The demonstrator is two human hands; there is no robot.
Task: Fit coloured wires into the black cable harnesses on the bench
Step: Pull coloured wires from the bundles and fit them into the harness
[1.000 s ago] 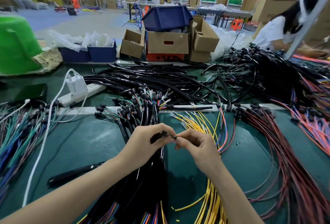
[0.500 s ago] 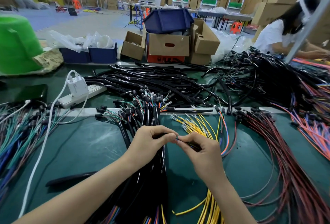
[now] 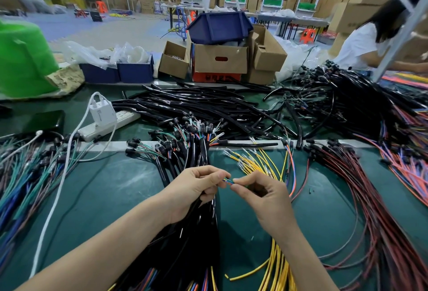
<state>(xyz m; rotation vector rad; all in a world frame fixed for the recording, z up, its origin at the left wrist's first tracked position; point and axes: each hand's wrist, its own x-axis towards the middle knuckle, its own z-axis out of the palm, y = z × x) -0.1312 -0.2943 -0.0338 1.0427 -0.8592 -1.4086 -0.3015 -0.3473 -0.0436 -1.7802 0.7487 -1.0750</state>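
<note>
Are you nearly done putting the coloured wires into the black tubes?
Not nearly. Done, it seems: the bundle of harnesses in front already shows coloured ends. In hand: the left hand grips one black harness while the right hand pinches coloured wires at its mouth. Left: a big pile of black tubes behind, plus loose yellow wires.

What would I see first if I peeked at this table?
The left hand and right hand meet in the middle, pinching thin coloured wires over a thick black cable bundle. Yellow wires fan out just behind them, red wires sweep down the right side, and a big green tub sits far left.
</note>
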